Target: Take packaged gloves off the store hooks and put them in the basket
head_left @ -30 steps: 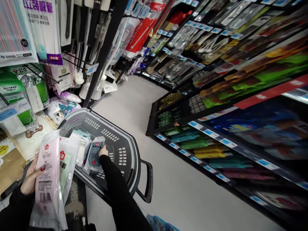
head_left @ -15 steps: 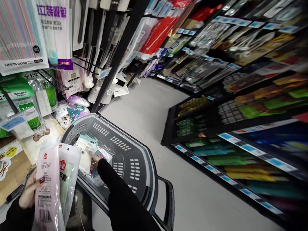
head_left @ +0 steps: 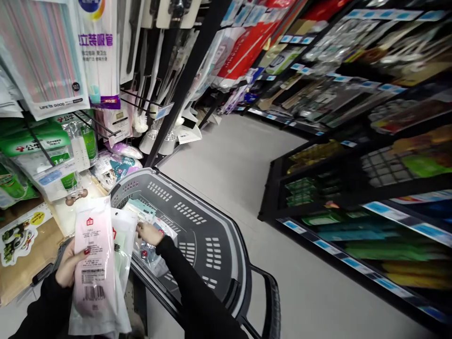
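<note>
Head view, left to right. On the left a rack (head_left: 52, 141) carries hanging packets: a striped straw pack (head_left: 44, 52) at the top and green-labelled bags (head_left: 38, 141) below it. The left hand (head_left: 68, 266), in a black sleeve, holds a pink packet (head_left: 93, 256) upright, fingers (head_left: 84, 252) curled round its left edge with the thumb on the front; a white packet (head_left: 123, 249) sits just behind the pink one in the same grip. Just right of these stands a grey basket (head_left: 212, 226) with slotted walls and a black handle (head_left: 273, 301) at its near right. The right hand (head_left: 150, 233) reaches down inside the basket, fingers bent and resting on a clear packet (head_left: 151, 252) that lies in the basket; whether they grip it or only touch it cannot be told. A pale teal card (head_left: 141, 209) lies in the basket just beyond the hand. Right of the basket runs the grey floor (head_left: 240, 160), and past it dark shelves (head_left: 353, 141) full of blurred goods with blue price tags (head_left: 384, 209).
</note>
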`<state>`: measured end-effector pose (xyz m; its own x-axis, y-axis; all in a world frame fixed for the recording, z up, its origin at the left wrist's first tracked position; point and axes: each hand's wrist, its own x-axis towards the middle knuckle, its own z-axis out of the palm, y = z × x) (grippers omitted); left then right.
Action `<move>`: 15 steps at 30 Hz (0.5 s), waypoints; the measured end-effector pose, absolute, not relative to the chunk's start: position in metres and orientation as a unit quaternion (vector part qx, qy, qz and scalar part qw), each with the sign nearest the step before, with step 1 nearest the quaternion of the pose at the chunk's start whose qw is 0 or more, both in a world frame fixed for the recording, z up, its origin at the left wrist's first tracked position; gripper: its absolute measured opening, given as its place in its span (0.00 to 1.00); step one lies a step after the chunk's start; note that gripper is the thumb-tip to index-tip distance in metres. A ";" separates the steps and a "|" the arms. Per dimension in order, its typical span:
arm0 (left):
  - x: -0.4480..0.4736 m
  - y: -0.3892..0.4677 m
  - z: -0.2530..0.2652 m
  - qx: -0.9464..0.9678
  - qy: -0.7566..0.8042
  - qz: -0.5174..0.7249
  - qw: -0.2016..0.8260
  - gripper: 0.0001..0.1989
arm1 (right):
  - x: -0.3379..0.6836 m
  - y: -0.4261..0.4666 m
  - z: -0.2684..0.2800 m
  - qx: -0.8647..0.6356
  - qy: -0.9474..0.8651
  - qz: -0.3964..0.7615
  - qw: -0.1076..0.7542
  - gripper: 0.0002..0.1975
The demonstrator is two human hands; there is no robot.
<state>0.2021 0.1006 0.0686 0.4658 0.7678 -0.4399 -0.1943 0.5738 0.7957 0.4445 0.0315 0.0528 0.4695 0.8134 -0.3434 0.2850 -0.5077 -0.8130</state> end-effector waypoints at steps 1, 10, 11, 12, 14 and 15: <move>0.202 0.099 0.070 0.344 0.417 0.309 0.782 0.17 | 0.441 0.026 0.067 -0.775 -0.365 0.372 0.358 0.10; 0.211 0.070 0.086 0.447 0.422 0.339 0.712 0.21 | 0.347 -0.024 0.139 -0.786 -0.416 0.285 0.357 0.10; 0.210 0.070 0.088 0.475 0.421 0.352 0.688 0.20 | 0.345 -0.027 0.138 -0.769 -0.407 0.296 0.394 0.09; 0.207 0.070 0.090 0.491 0.416 0.361 0.675 0.20 | 0.345 -0.030 0.139 -0.750 -0.400 0.300 0.434 0.09; 0.199 0.074 0.096 0.474 0.407 0.347 0.700 0.20 | 0.351 -0.042 0.146 -0.725 -0.382 0.283 0.498 0.11; 0.194 0.077 0.099 0.448 0.404 0.320 0.730 0.20 | 0.354 -0.050 0.153 -0.726 -0.373 0.260 0.516 0.12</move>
